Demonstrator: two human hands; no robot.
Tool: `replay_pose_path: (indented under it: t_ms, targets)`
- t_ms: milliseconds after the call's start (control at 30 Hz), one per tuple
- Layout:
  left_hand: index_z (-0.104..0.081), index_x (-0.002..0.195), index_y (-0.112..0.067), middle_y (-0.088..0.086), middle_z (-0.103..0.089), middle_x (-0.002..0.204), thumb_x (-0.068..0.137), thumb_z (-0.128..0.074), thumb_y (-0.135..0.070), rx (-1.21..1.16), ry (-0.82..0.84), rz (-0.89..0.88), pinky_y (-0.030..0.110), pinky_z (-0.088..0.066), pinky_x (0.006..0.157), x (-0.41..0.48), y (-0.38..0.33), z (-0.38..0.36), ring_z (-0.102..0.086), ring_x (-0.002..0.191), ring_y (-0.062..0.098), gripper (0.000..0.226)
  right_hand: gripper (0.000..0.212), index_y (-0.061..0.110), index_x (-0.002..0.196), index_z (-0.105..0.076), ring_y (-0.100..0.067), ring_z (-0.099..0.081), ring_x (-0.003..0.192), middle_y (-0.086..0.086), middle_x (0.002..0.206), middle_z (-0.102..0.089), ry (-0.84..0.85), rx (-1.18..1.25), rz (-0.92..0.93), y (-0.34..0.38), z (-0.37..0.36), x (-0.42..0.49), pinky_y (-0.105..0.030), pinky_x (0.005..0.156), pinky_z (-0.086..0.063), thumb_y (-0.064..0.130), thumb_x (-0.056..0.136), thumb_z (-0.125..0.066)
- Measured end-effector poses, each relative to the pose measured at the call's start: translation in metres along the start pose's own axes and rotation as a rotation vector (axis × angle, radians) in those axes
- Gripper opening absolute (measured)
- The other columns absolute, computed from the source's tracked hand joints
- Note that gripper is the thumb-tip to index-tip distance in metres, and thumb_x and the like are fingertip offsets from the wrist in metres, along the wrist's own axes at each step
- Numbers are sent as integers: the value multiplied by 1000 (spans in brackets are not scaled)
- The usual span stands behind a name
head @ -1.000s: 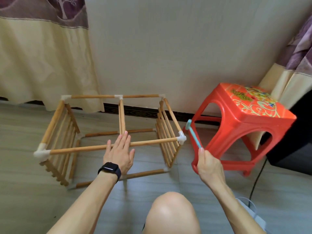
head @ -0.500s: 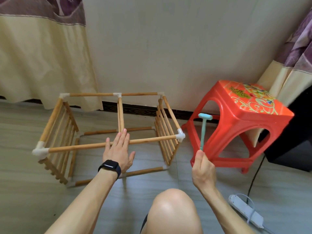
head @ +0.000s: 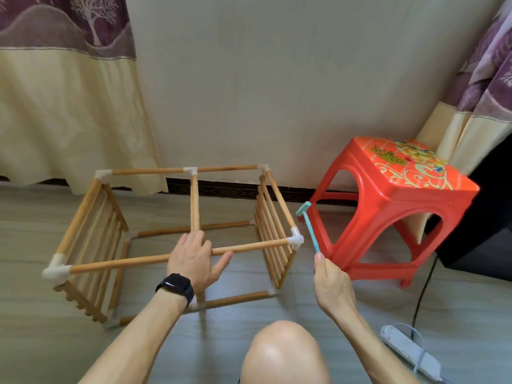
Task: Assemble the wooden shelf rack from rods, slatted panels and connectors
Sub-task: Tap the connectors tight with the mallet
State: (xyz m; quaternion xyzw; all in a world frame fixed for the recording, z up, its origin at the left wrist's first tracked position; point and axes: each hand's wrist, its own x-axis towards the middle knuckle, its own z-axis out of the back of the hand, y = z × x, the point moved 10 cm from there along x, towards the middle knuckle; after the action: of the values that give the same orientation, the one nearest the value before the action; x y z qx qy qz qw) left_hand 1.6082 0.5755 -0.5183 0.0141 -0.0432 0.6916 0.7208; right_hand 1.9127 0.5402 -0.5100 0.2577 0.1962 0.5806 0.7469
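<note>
The front rod of the floor-standing rack is pressed by the flat-fingered left hand. A mallet is gripped by the right hand beside the corner connector (seemingly untouched), which could be cracked by a skewed blow.

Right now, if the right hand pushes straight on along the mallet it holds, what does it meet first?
Probably nothing close: the right hand aims its teal mallet between the corner connector and the red stool, toward the wall. Depth is unclear.
</note>
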Motion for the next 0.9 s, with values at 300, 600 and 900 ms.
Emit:
replay_pose_path:
  t_ms: [300,600,900]
  targets:
    - [-69,97,-26,-4,-63,105,102,-33,-54,-48,-29,5,31,-44,77,17,5,18,-54,103,16,46,52,20,69,-45,-40,-61,98,-14,91,-69,64,-79,-6,4,-1,19,-42,79,-43,47,106,-21]
    - [14,158,-16,2,26,163,100,-38,-55,-117,203,124,49,-6,124,30,29,-41,10,154,24,87,58,12,104,-61,-40,-59,108,-17,113,-67,166,-222,21,40,-34,82,-44,88,-45,45,105,-12]
    - [22,155,-14,3,32,158,98,-43,-52,-169,155,165,46,-6,124,31,32,-41,11,154,21,94,54,7,103,-58,-43,-58,101,-21,100,-65,-120,24,143,111,6,147,-44,81,-40,43,108,-18]
